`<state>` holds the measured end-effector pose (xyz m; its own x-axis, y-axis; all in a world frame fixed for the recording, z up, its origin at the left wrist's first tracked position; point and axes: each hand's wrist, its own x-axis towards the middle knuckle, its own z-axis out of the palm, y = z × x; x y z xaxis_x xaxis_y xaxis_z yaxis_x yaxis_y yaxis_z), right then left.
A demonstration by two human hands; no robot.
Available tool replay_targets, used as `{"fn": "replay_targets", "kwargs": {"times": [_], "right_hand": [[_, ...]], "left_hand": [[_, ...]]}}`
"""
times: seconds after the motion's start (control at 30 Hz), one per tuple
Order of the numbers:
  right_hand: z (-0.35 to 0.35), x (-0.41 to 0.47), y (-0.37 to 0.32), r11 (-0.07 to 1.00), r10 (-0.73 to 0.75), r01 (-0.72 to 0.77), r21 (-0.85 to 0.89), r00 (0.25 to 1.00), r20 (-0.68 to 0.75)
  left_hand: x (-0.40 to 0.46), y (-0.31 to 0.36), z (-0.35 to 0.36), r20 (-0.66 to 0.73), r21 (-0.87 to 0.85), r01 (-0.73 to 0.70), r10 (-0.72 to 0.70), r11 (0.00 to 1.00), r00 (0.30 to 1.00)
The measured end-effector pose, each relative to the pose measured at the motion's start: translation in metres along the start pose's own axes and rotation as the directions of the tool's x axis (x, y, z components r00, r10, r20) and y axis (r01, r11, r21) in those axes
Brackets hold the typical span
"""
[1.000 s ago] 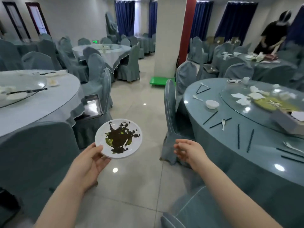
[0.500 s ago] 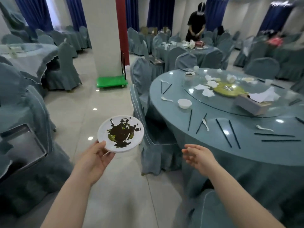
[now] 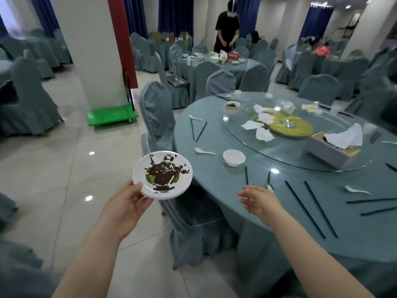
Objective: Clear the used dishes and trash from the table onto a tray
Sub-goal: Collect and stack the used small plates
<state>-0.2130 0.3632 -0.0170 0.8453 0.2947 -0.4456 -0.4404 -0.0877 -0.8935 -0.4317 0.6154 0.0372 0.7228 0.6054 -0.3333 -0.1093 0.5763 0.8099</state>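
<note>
Holding a white plate (image 3: 162,175) smeared with dark sauce and green scraps, my left hand (image 3: 126,206) grips its near rim, thumb on top, out over the floor just off the worktop (image 3: 217,181) edge. My right hand (image 3: 261,200) hovers above that edge, fingers loosely spread, gripping nothing. On the worktop: a white bowl (image 3: 234,157), a spoon (image 3: 204,151), black chopsticks (image 3: 309,209), crumpled napkins (image 3: 264,134) on the glass turntable (image 3: 279,151), and a tissue box (image 3: 332,150).
</note>
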Motion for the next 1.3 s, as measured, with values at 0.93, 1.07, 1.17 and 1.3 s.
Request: {"fn": "replay_targets", "kwargs": {"times": [0.93,1.07,1.17,1.3], "right_hand": [[0.046,0.411,-0.059,0.933,0.065,-0.213,-0.291,0.892,-0.447],[0.038,0.453,-0.103,0.862,-0.149,-0.095,-0.498,0.892,-0.427],[0.035,0.490,-0.123,0.725,-0.240,-0.046,-0.687,0.919,-0.314],[0.034,0.524,-0.119,0.533,-0.164,-0.099,-0.840,0.962,-0.217]], "left_hand": [[0.463,0.030,0.152,0.058,0.105,0.214,-0.221,0.971,0.974],[0.502,0.023,0.174,0.017,0.109,0.240,-0.243,0.965,0.970],[0.522,0.016,0.183,-0.008,0.122,0.267,-0.268,0.956,0.963],[0.541,0.007,0.185,-0.067,0.151,0.296,-0.289,0.943,0.955]]}}
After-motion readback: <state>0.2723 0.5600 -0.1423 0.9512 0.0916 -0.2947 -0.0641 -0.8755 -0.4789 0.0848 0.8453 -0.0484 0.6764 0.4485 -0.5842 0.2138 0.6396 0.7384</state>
